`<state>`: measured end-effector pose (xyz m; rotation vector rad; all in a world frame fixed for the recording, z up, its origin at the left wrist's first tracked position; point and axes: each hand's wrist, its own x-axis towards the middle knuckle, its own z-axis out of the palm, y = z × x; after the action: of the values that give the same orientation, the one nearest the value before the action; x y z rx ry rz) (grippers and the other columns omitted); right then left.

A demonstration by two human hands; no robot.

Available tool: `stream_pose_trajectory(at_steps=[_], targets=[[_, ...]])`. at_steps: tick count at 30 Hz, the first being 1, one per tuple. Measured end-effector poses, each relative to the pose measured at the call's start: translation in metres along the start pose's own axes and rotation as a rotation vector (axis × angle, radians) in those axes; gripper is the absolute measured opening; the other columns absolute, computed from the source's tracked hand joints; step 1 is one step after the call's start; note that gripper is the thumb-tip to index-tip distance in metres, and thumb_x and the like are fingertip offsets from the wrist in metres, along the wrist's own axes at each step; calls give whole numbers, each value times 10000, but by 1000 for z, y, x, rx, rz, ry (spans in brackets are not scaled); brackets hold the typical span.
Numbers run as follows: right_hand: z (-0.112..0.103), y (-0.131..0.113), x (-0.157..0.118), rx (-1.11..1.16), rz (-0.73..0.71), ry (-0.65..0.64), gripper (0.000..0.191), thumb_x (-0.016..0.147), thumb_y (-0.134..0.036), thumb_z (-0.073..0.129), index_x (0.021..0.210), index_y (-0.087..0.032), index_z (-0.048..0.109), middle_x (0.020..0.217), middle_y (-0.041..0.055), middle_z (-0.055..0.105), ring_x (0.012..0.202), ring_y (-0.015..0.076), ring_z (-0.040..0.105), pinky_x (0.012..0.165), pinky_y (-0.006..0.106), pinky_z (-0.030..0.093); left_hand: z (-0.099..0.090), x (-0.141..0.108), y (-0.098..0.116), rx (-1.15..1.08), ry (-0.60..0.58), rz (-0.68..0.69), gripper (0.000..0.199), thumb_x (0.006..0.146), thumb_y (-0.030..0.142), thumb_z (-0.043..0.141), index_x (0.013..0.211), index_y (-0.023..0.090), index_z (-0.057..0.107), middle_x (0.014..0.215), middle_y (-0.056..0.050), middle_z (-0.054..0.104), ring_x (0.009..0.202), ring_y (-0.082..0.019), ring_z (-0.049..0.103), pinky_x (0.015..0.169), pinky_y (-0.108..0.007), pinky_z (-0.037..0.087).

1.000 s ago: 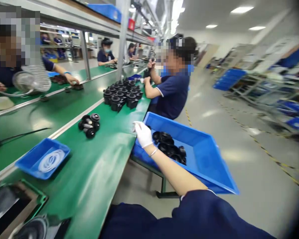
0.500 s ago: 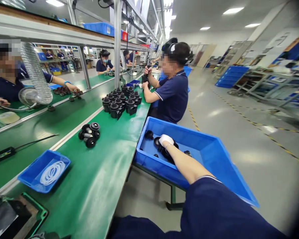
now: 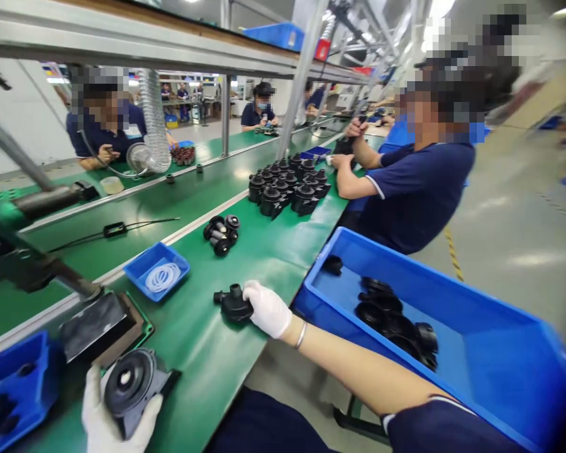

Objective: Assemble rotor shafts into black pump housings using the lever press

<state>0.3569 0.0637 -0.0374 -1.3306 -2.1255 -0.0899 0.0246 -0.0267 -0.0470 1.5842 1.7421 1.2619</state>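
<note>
My left hand, in a white glove, is closed around a black pump body at the lower left; its round face with a pale centre points up. My right hand, gloved too, grips a black plastic pump cover with two short pipe stubs, just above the green bench. To the right, a large blue bin holds several more black covers. Beyond my right hand lies a small cluster of black and metal rotor-like parts.
A small blue tray holds white rings. Left of it stand a press-like fixture and another blue bin. Rows of black assemblies stand farther along, beside a seated co-worker. Other people sit across the bench.
My right hand has come out of the large blue bin with a pump cover and moved left over the bench. My left hand with the pump body has come into view as the camera turned left.
</note>
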Motion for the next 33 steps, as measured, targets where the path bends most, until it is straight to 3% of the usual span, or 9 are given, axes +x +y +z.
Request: stream_pose_trajectory(at_steps=[3, 6, 11, 14, 18, 22, 27, 30, 33], targets=[[8, -31, 2, 19, -111, -110, 174, 896, -66, 395, 805, -189, 477, 779, 45, 543, 684, 185, 526, 656, 322, 481, 6, -2, -12, 1, 67, 44, 1122, 639, 441, 806, 1508, 160, 154, 1283, -155, 517, 1166, -340, 582, 1072, -553, 405], [-15, -46, 5, -22, -182, -273, 101, 854, -90, 483, 903, -160, 537, 894, 97, 565, 794, 232, 541, 734, 394, 482, 10, -8, -21, 38, 88, 58, 1134, 660, 431, 789, 1530, 185, 104, 1428, -173, 395, 1306, -361, 459, 1128, -568, 308], [-44, -47, 38, 125, -52, -373, 335, 782, -276, 652, 1075, -151, 550, 1052, 120, 565, 939, 256, 573, 834, 413, 509, 9, -14, -24, 21, 48, 52, 1109, 697, 410, 768, 1538, 217, 72, 1483, -177, 351, 1335, -369, 430, 1125, -599, 290], [-27, -35, 63, 302, -67, -446, 629, 763, -332, 706, 1310, -147, 458, 1399, 196, 415, 1230, 296, 498, 1016, 455, 453, 7, -14, -26, -30, 5, 69, 1113, 703, 376, 773, 1539, 228, 54, 1467, -175, 374, 1335, -360, 433, 1119, -607, 293], [7, -33, 74, 372, -223, -646, 519, 836, -358, 662, 1294, -168, 512, 1543, 179, 265, 1386, 297, 354, 1126, 468, 346, 7, -14, -24, -105, -39, 48, 1091, 743, 341, 745, 1537, 228, 5, 1456, -182, 387, 1340, -345, 436, 1120, -602, 295], [25, -47, 64, 392, -368, -587, 496, 804, -454, 697, 1179, -153, 576, 1435, 186, 415, 1318, 297, 426, 1117, 466, 356, 4, -13, -8, -108, -55, -24, 1056, 769, 357, 718, 1531, 230, -2, 1471, -189, 377, 1353, -349, 426, 1118, -606, 304], [23, -68, 74, 454, -154, -414, 266, 822, -361, 644, 1011, -176, 614, 1125, 140, 566, 1063, 269, 568, 944, 468, 485, -2, -8, 11, -122, -110, -69, 962, 733, 346, 725, 1485, 189, 145, 1484, -203, 376, 1364, -362, 416, 1100, -557, 381], [10, -97, 95, 563, -79, -341, 192, 854, -304, 575, 1008, -192, 600, 1117, 118, 557, 1048, 240, 579, 935, 433, 490, -6, -5, 17, -178, -132, -94, 898, 683, 289, 740, 1426, 165, 251, 1445, -200, 436, 1339, -362, 451, 1095, -538, 405], [1, -136, 113, 609, -192, -411, 245, 809, -320, 642, 1021, -203, 604, 1135, 104, 546, 1051, 239, 571, 940, 421, 489, -9, -2, 21, -239, -148, -117, 899, 651, 252, 746, 1405, 159, 265, 1423, -198, 463, 1318, -353, 478, 1103, -538, 399]])
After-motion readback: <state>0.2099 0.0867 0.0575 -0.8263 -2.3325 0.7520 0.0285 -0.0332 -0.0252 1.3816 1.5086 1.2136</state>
